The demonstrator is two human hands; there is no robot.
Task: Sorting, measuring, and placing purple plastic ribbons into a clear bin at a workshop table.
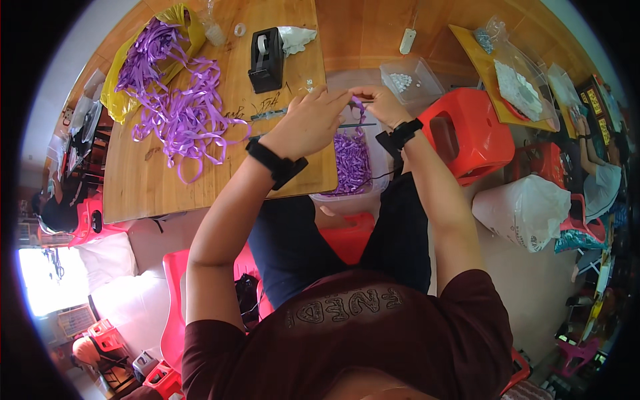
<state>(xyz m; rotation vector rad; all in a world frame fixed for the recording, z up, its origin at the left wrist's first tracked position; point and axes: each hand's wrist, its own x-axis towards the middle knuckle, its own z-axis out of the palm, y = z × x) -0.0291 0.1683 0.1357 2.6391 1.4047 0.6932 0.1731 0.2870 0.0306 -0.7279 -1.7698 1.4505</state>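
Note:
Above the table's right edge, my left hand (pixel 317 115) and my right hand (pixel 381 105) meet fingertip to fingertip. Between them is a short curled piece of purple ribbon (pixel 361 107), pinched by my right fingers. My left fingers are pressed together at its other side; their tips are partly hidden. Just below the hands, a thin dark rod (pixel 359 125) sticks out past the table edge, and a metal piece (pixel 268 115) lies on the wood beside my left hand. Underneath, a clear plastic bin (pixel 380 150) holds many small purple ribbon pieces (pixel 351 163).
On the wooden table (pixel 143 193) lie a loose heap of purple ribbon (pixel 190 117), a yellow bag (pixel 113 83) of more ribbon and a black tape dispenser (pixel 267 70). To the right are a red stool (pixel 473 133), a clear box (pixel 427 83) of white pieces and a white sack (pixel 527 210).

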